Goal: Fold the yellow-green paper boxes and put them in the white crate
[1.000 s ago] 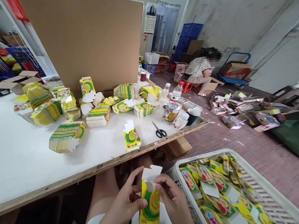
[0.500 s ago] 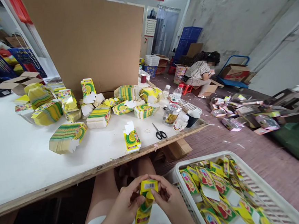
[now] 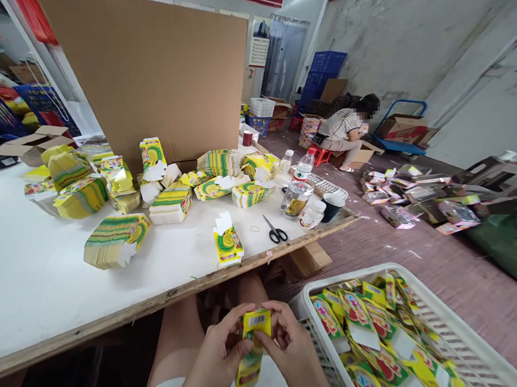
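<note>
Above my lap I hold a small yellow-and-green printed carton (image 3: 251,370) between both hands, its barcode end up. My left hand (image 3: 220,354) grips its left side, with the thumb on the front. On the right, my right hand (image 3: 291,346) pinches the top edge near the barcode flap. Whether the carton's far end is closed I cannot tell. A similar carton (image 3: 229,243) stands near the table's front edge. Stacks of flat cartons (image 3: 116,240) lie further back on the white table (image 3: 33,283).
A white plastic basket (image 3: 308,291) full of cartons stands at my right. Black scissors (image 3: 277,234), a jar (image 3: 295,198), bottles and a dark cup (image 3: 332,205) sit near the table's right corner. A large cardboard sheet (image 3: 155,76) rises behind. A seated person (image 3: 345,124) works beyond.
My right thumb has shifted left across the carton's front below the barcode. The carton tilts slightly differently; both hands still hold it. The view has shifted slightly.
</note>
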Demonstrator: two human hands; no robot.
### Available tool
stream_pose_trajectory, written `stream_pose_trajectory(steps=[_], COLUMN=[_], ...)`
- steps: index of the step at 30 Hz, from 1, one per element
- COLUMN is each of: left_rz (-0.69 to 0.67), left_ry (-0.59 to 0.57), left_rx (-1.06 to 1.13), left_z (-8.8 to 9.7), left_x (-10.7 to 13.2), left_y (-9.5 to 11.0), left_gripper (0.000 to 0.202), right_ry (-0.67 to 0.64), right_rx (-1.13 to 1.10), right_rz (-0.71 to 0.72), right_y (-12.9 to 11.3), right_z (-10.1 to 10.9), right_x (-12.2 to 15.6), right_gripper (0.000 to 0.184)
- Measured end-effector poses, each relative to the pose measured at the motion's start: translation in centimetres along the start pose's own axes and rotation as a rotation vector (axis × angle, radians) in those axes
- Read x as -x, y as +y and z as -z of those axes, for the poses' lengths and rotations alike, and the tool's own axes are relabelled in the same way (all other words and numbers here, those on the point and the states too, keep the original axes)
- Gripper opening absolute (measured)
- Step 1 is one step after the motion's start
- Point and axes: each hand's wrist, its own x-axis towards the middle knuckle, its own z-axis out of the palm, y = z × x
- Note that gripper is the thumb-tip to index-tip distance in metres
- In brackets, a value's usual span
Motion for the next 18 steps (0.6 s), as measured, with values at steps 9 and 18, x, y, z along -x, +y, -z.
stream_pose_trajectory(steps=[9,18], left_rz=[-0.048,-0.129], left_ry=[-0.079,0.511], left_rx=[0.079,-0.583], left_z=[-1.9,4.8], left_x=[-0.2,-8.8], left_y=[0.9,0.7], left_gripper=[0.040,0.066], right_ry=[0.061,1.051], right_rx=[-0.209,0.733], right_rz=[0.051,0.446], right_y=[-0.4,-0.9], right_z=[1.0,11.5], right_x=[0.3,2.1], right_gripper=[0.020,0.021])
